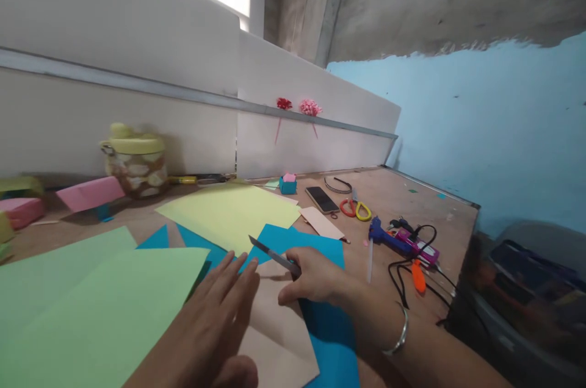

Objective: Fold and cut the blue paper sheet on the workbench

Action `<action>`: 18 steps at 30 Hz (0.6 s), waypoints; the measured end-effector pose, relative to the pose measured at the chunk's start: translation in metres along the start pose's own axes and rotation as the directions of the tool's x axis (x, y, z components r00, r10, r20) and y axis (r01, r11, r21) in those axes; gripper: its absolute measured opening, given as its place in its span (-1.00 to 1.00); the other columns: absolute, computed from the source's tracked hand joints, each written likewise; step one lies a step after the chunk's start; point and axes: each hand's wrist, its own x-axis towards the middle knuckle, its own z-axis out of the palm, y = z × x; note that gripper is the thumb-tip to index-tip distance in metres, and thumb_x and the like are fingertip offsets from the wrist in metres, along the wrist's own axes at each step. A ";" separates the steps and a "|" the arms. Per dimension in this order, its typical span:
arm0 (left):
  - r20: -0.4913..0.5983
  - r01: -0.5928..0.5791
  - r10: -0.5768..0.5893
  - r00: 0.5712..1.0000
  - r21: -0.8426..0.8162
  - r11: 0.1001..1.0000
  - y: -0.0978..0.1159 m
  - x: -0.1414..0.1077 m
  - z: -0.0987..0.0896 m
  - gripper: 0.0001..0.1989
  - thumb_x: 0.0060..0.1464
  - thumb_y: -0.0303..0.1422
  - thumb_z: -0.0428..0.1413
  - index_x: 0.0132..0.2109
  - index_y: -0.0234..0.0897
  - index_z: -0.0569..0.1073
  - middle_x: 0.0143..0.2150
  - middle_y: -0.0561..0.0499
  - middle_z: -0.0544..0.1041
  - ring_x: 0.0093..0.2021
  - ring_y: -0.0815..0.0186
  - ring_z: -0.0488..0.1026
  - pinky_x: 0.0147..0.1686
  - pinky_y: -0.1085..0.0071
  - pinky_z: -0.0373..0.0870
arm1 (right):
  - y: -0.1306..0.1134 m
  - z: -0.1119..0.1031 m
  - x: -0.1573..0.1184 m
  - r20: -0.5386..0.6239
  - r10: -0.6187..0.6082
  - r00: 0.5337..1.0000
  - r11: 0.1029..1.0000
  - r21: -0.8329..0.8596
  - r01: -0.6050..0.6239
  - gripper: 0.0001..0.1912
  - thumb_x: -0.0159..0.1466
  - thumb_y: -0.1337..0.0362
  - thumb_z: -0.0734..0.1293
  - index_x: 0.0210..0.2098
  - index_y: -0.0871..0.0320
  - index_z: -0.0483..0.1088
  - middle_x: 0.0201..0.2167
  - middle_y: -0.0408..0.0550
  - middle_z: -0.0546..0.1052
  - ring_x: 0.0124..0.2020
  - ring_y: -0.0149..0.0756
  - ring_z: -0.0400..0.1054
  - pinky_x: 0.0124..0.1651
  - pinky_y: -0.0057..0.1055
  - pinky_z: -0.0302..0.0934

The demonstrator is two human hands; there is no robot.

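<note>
Pink paper (281,330) lies on the bench (439,217), a left hand (220,302) at one side, a right hand (315,275) with a knife (274,255) at the other.

From the left, light green sheets (105,302) spread up to the left hand, whose fingers are stretched out straight, holding nothing, above the pink paper's left side; whether they press on it I can't tell. Just past those fingertips is the blade's tip, angled up and leftward over a blue sheet (332,339). The knife runs back into the right hand, its fingers and thumb closed round the handle above the pink paper's upper right. Further right come a phone (322,199), scissors (363,211) and a blue glue gun (387,237).
</note>
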 end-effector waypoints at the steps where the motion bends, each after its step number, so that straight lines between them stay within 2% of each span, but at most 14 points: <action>1: 0.008 -0.006 0.005 1.000 0.031 0.999 0.000 -0.002 0.004 0.64 -0.55 -0.18 0.62 0.53 -0.30 -0.22 0.51 -0.43 0.11 0.49 -0.39 0.01 0.23 -0.34 0.40 | 0.001 -0.001 0.000 0.001 -0.006 1.000 1.000 0.000 0.006 -0.56 -0.11 0.46 0.63 -0.51 0.09 0.28 -0.59 -0.37 0.24 -0.53 -0.44 0.07 -0.53 -0.37 -0.13; 2: 0.009 -0.019 0.018 1.000 0.062 0.998 0.000 -0.003 0.006 0.63 -0.50 -0.16 0.61 0.54 -0.31 -0.25 0.51 -0.41 0.11 0.51 -0.36 -0.01 0.29 -0.34 0.32 | 0.003 -0.001 0.001 0.001 -0.011 1.000 1.000 0.004 0.011 -0.56 -0.10 0.45 0.63 -0.51 0.09 0.29 -0.59 -0.37 0.25 -0.53 -0.44 0.08 -0.52 -0.37 -0.11; 4: -0.028 -0.076 0.080 0.996 0.117 0.990 -0.001 -0.004 0.005 0.56 -0.44 -0.10 0.57 0.53 -0.35 -0.19 0.50 -0.34 0.18 0.51 -0.26 -0.02 0.45 -0.18 -0.01 | 0.006 -0.002 0.001 0.003 -0.017 1.000 1.000 0.016 0.017 -0.57 -0.10 0.45 0.63 -0.49 0.10 0.30 -0.57 -0.37 0.27 -0.51 -0.44 0.11 -0.50 -0.38 -0.07; 5: -0.047 -0.105 0.112 0.993 0.137 0.985 -0.001 -0.003 0.003 0.56 -0.45 -0.07 0.58 0.53 -0.37 -0.17 0.49 -0.31 0.20 0.51 -0.23 -0.03 0.49 -0.07 -0.20 | 0.008 -0.002 0.002 0.007 -0.019 1.000 1.000 0.024 0.019 -0.58 -0.10 0.46 0.62 -0.47 0.10 0.31 -0.56 -0.36 0.29 -0.50 -0.43 0.13 -0.49 -0.38 -0.04; 7: -0.075 -0.150 0.162 0.984 0.144 0.978 -0.001 -0.001 -0.001 0.61 -0.51 0.02 0.59 0.53 -0.38 -0.15 0.51 -0.29 0.16 0.50 -0.22 -0.06 0.50 0.06 -0.43 | 0.011 -0.001 0.002 0.017 -0.020 1.000 0.999 0.042 0.019 -0.58 -0.10 0.45 0.62 -0.46 0.10 0.31 -0.55 -0.36 0.30 -0.49 -0.43 0.15 -0.48 -0.38 -0.02; 9: -0.044 -0.124 0.132 0.990 0.143 0.982 -0.001 0.001 -0.005 0.66 -0.55 0.05 0.60 0.53 -0.37 -0.17 0.54 -0.30 0.08 0.52 -0.24 -0.15 0.49 0.02 -0.46 | 0.012 -0.001 0.002 0.028 -0.019 0.999 0.998 0.063 0.017 -0.57 -0.11 0.44 0.61 -0.46 0.09 0.29 -0.55 -0.36 0.29 -0.49 -0.42 0.14 -0.48 -0.37 -0.01; 11: -0.016 -0.075 0.078 0.997 0.141 0.987 0.001 0.002 -0.008 0.69 -0.61 0.06 0.61 0.53 -0.40 -0.15 0.53 -0.32 0.10 0.52 -0.24 -0.19 0.48 0.04 -0.48 | 0.012 -0.001 0.001 0.033 -0.018 0.999 0.996 0.084 0.015 -0.57 -0.11 0.45 0.60 -0.46 0.09 0.28 -0.55 -0.36 0.28 -0.50 -0.42 0.12 -0.49 -0.37 -0.02; 15: -0.001 -0.064 0.065 0.998 0.132 0.989 0.008 0.004 -0.014 0.40 -0.49 -0.12 0.62 0.42 -0.41 0.06 0.44 -0.37 0.26 0.48 -0.23 -0.12 0.47 0.04 -0.51 | 0.007 -0.002 -0.003 0.022 -0.017 1.000 0.990 0.141 0.013 -0.60 -0.11 0.46 0.58 -0.50 0.10 0.28 -0.57 -0.34 0.27 -0.51 -0.42 0.11 -0.49 -0.38 -0.03; 18: -0.002 -0.009 0.009 1.000 0.090 0.996 0.012 0.005 -0.018 0.21 -0.29 -0.21 0.54 0.41 -0.36 0.07 0.44 -0.30 0.23 0.47 -0.11 -0.09 0.47 0.10 -0.50 | 0.003 -0.002 -0.004 -0.031 -0.011 0.999 0.976 0.216 0.017 -0.71 0.00 0.47 0.49 -0.50 0.11 0.28 -0.58 -0.32 0.26 -0.52 -0.44 0.12 -0.48 -0.41 -0.03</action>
